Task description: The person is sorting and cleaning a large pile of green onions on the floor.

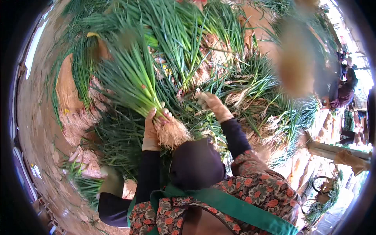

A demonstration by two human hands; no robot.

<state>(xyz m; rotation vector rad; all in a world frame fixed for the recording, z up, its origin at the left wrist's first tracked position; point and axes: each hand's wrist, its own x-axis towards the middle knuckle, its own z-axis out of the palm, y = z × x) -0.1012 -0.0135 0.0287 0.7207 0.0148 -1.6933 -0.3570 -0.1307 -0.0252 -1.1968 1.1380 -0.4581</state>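
Observation:
A thick bunch of green onions [147, 92] is in my left hand [152, 127], gloved, its fingers wrapped round the white stems just above the roots. The bunch's pale, stringy roots [172, 133] point toward me, and its green leaves fan out up and to the left. My right hand [213, 105], also gloved, is apart from the bunch, over the loose onions on the ground. Its fingers are curled together, and I cannot tell what is between them. Just beyond it lie more green onions [203, 72] with muddy roots.
Heaps of green onions [270, 125] cover the ground ahead and to the right. At left, onions with reddish roots [76, 123] lie beside brown soil [43, 94]. My dark-clad knee [197, 162] is close below my hands. A person [344, 90] is at far right.

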